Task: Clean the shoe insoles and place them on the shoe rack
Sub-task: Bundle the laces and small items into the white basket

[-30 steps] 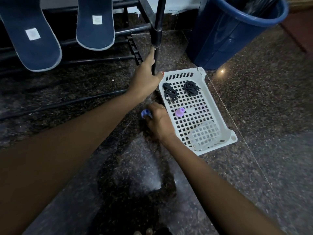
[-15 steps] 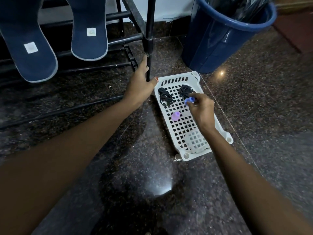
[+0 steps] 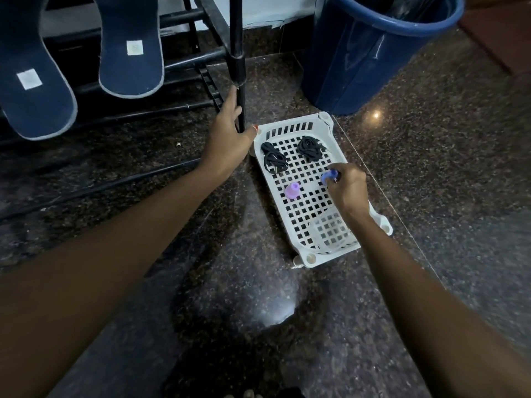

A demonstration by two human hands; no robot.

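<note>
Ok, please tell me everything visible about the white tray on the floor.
The white tray, seemingly plastic, lies flat on the dark floor beside the rack post. Gridded base, low slotted walls. It holds two black cord bundles, a purple cap, a clear cup. The right hand pinches a blue piece over it.

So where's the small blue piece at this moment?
Head view, right of centre: the right hand pinches the blue piece over the white basket, right of the purple piece.

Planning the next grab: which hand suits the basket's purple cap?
Probably the right hand: it hovers over the basket near the cap, though pinching a blue piece; left hand grips the rack post.
</note>
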